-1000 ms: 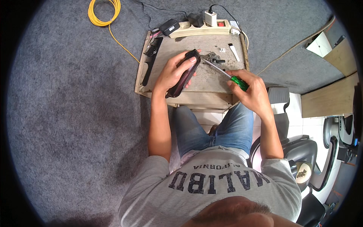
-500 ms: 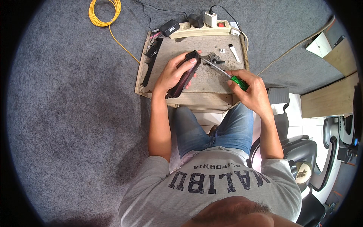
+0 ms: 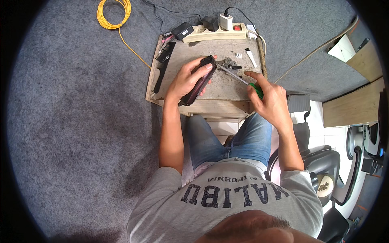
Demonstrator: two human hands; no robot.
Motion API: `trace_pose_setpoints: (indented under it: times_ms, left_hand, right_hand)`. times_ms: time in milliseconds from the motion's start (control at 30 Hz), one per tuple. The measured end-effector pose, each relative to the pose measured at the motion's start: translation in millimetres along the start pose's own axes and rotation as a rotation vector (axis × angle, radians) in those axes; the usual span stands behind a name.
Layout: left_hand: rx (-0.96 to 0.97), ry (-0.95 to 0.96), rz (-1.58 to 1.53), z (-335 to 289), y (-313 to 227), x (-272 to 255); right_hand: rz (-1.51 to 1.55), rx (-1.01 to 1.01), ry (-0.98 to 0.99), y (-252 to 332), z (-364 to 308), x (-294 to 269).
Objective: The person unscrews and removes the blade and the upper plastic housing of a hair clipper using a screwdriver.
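My left hand (image 3: 186,79) is wrapped round a dark red and black hair clipper (image 3: 198,86), tilted with its head pointing away from me. In my right hand (image 3: 269,95) is a screwdriver (image 3: 255,90) with a green handle, its index finger lifted off the handle. The metal shaft slants to the left and its tip reaches close to the clipper's head; whether they touch I cannot tell. Small metal and black parts (image 3: 229,65) lie on the wooden table (image 3: 227,92) just beyond the shaft.
A cream power strip (image 3: 214,35) with plugged-in adapters runs along the table's far edge. Black combs (image 3: 159,77) lie at the left edge. A small white brush (image 3: 251,58) rests at the right. Coiled yellow cable (image 3: 114,26) is on the carpet; a black chair (image 3: 322,162) stands to my right.
My right index finger has lifted and straightened away from the screwdriver handle. The clipper and my left hand stay nearly in place.
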State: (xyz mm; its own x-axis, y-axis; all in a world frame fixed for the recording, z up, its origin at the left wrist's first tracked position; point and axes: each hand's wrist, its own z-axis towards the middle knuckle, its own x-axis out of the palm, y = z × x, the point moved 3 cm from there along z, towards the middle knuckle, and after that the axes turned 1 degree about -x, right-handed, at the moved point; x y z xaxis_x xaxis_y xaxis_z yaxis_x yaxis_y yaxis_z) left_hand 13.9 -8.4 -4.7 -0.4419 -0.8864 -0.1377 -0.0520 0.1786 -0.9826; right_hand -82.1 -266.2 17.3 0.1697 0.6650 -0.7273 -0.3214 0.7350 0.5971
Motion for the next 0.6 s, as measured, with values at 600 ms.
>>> trace_pose_setpoints:
  times_ms: [600]
  left_hand:
    - [0.013, -0.009, -0.012, -1, 0, 1]
  right_hand:
    - [-0.184, -0.135, -0.105, 9, -2, -6]
